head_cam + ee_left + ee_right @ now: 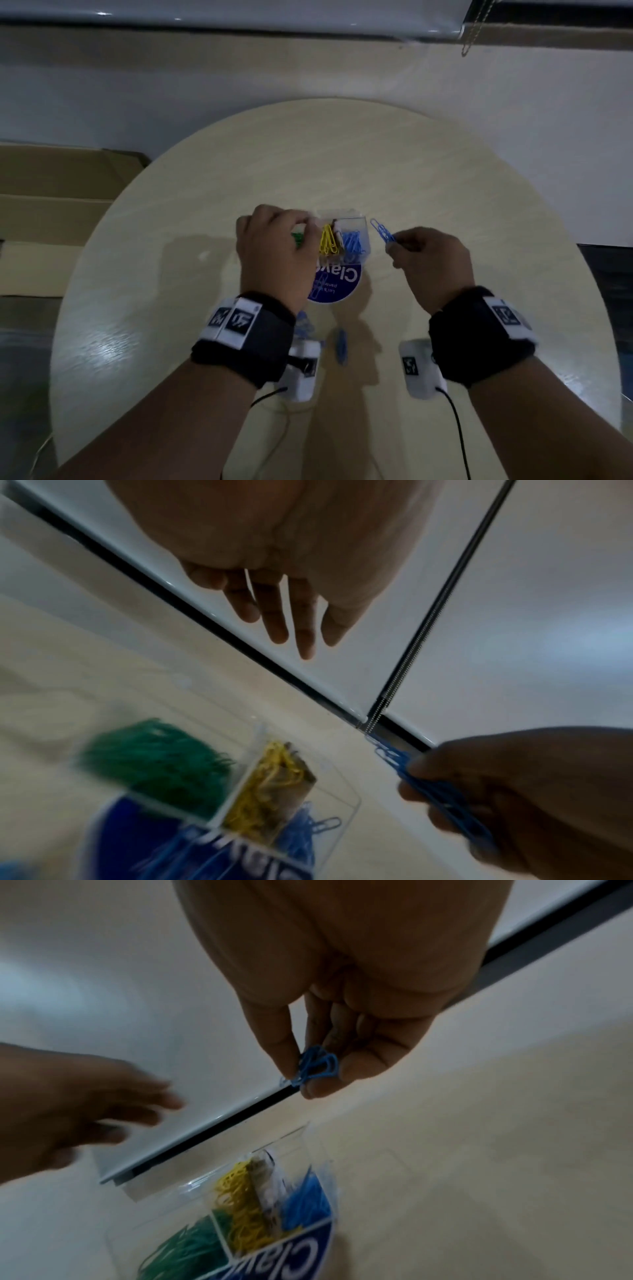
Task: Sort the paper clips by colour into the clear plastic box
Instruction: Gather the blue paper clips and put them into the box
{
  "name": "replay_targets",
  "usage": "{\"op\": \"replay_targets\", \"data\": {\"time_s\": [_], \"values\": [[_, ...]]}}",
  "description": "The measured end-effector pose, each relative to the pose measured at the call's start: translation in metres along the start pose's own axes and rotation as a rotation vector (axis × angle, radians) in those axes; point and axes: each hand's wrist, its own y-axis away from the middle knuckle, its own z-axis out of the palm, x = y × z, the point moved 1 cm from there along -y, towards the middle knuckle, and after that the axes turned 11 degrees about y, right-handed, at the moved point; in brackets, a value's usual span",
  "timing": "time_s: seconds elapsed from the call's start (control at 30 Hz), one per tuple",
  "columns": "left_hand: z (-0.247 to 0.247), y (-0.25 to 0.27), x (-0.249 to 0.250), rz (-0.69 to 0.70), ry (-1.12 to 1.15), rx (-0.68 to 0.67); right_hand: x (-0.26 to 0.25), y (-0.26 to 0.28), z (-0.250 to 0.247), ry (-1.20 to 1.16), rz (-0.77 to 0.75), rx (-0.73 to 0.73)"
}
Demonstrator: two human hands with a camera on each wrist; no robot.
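Note:
A clear plastic box point(342, 216) stands mid-table with green clips point(296, 238), yellow clips point(328, 240) and blue clips point(355, 242) in separate compartments. My left hand point(308, 224) hovers over the box's left side and hides most of the green compartment. In the left wrist view its fingers point(274, 615) hang straight with nothing in them. Just right of the box, my right hand point(394, 240) pinches a small bunch of blue clips point(381, 230), also seen as blue clips point(316, 1066) between thumb and fingertips. Loose blue clips point(339, 345) lie nearer me.
The box sits on the far edge of a round blue sticker point(344, 286) on the pale round table point(376, 164). Cardboard boxes point(51, 212) are stacked beyond the left edge. A blind cord point(472, 31) hangs at the back right. Cables trail from my wrist cameras point(419, 370).

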Motion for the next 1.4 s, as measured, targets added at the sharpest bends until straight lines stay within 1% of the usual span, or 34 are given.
{"op": "replay_targets", "data": {"time_s": [0.13,0.27,0.33,0.37,0.43,0.47,0.5,0.53,0.57,0.6,0.63,0.67,0.7,0.73,0.77,0.83,1.0,1.1,1.17,1.23,1.3,1.4], "values": [[-0.031,0.041,-0.039,-0.025,-0.039,0.002,-0.029,-0.023,0.005,0.186,-0.015,-0.127],[-0.046,0.083,-0.073,-0.127,-0.080,-0.080,-0.040,-0.033,0.017,0.245,-0.040,-0.236],[-0.049,0.098,-0.081,-0.170,-0.054,-0.112,-0.041,-0.032,0.020,0.193,-0.058,-0.228],[-0.050,0.103,-0.084,-0.186,-0.036,-0.132,-0.039,-0.030,0.020,0.125,-0.052,-0.208],[-0.052,0.107,-0.089,-0.195,0.005,-0.191,-0.035,-0.023,0.016,-0.089,0.020,-0.168],[-0.052,0.107,-0.091,-0.169,0.009,-0.230,-0.030,-0.018,0.013,-0.192,0.055,-0.144],[-0.051,0.106,-0.093,-0.112,-0.011,-0.265,-0.024,-0.011,0.011,-0.251,0.072,-0.114],[-0.049,0.103,-0.095,-0.031,-0.050,-0.294,-0.018,-0.003,0.009,-0.246,0.067,-0.080],[-0.046,0.099,-0.097,0.056,-0.096,-0.331,-0.011,0.008,0.008,-0.168,0.039,-0.057],[-0.042,0.095,-0.100,0.130,-0.137,-0.387,-0.002,0.020,0.012,-0.037,-0.016,-0.070],[-0.038,0.090,-0.104,0.185,-0.181,-0.457,0.005,0.036,0.019,0.112,-0.086,-0.137],[-0.034,0.086,-0.108,0.232,-0.231,-0.530,0.011,0.052,0.030,0.237,-0.145,-0.235],[-0.030,0.081,-0.112,0.275,-0.277,-0.593,0.017,0.068,0.041,0.332,-0.167,-0.329],[-0.028,0.077,-0.115,0.313,-0.307,-0.637,0.021,0.081,0.051,0.396,-0.152,-0.384],[-0.027,0.074,-0.117,0.339,-0.323,-0.660,0.023,0.091,0.058,0.426,-0.122,-0.396],[-0.029,0.070,-0.118,0.367,-0.318,-0.635,0.022,0.100,0.068,0.448,-0.107,-0.371],[-0.038,0.067,-0.112,0.370,-0.321,-0.526,0.011,0.110,0.080,0.496,-0.292,-0.350],[-0.042,0.070,-0.110,0.292,-0.317,-0.525,0.007,0.111,0.080,0.509,-0.300,-0.369],[-0.043,0.070,-0.107,0.209,-0.284,-0.542,0.006,0.110,0.080,0.500,-0.282,-0.375],[-0.045,0.068,-0.105,0.109,-0.255,-0.586,0.006,0.110,0.080,0.460,-0.249,-0.384],[-0.048,0.067,-0.103,0.090,-0.270,-0.605,0.008,0.112,0.079,0.430,-0.248,-0.387],[-0.051,0.069,-0.099,0.087,-0.272,-0.583,0.014,0.113,0.076,0.465,-0.276,-0.415]]}}
